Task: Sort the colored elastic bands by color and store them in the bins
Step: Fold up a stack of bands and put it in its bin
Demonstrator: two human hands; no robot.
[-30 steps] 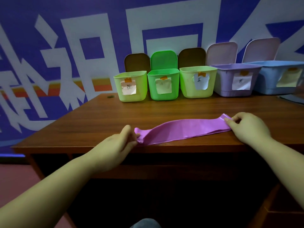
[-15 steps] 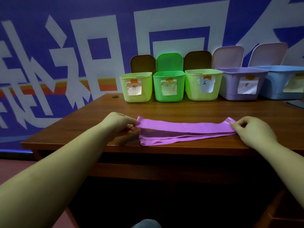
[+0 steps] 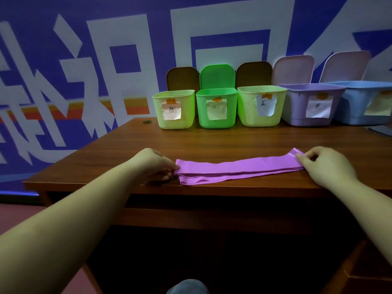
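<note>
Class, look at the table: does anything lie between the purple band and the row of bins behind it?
Nothing visible does. The purple band lies near the front edge, held at its ends by the left hand and right hand; bare table separates it from the open purple bin.

A brown wooden table point(image 3: 212, 141) fills the middle of the scene, its near edge running left to right above a dark recess. Behind it, at the far side, stands a blue wall point(image 3: 127, 28) covered with large white angular shapes and an orange stripe point(image 3: 63, 111) low on the left. A small dark spot point(image 3: 147, 122) lies on the tabletop at its far left, and a reddish floor point(image 3: 19, 213) shows at the near left.
</note>
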